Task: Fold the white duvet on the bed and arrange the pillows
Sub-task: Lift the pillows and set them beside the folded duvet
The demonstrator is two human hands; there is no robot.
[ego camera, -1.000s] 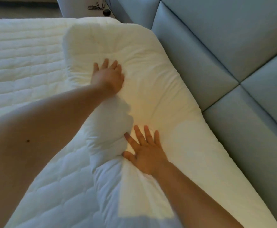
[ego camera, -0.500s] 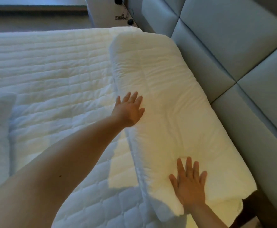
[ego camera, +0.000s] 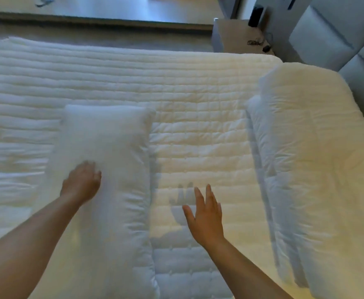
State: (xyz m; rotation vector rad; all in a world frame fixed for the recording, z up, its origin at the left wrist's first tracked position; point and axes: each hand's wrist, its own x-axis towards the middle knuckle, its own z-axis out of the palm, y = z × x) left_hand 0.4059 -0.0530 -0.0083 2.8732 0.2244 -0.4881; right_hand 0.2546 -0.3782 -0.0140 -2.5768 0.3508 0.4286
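Observation:
Two white pillows lie on the quilted white bed cover. One pillow lies along the right side against the grey padded headboard. The other pillow lies lengthwise at centre left. My left hand is on this second pillow, blurred, its fingers bent down onto the fabric. My right hand hovers over the bare quilt between the two pillows, fingers straight and spread, holding nothing. Its shadow falls on the quilt just beside it. No folded duvet is distinguishable from the quilted cover.
A bedside table with a dark cable and a black object stands beyond the bed's far right corner. Grey floor runs along the far edge of the bed.
Both hands have left the pillow at the headboard and swung left. My left hand now rests on the second pillow, and my right hand hangs over the quilt.

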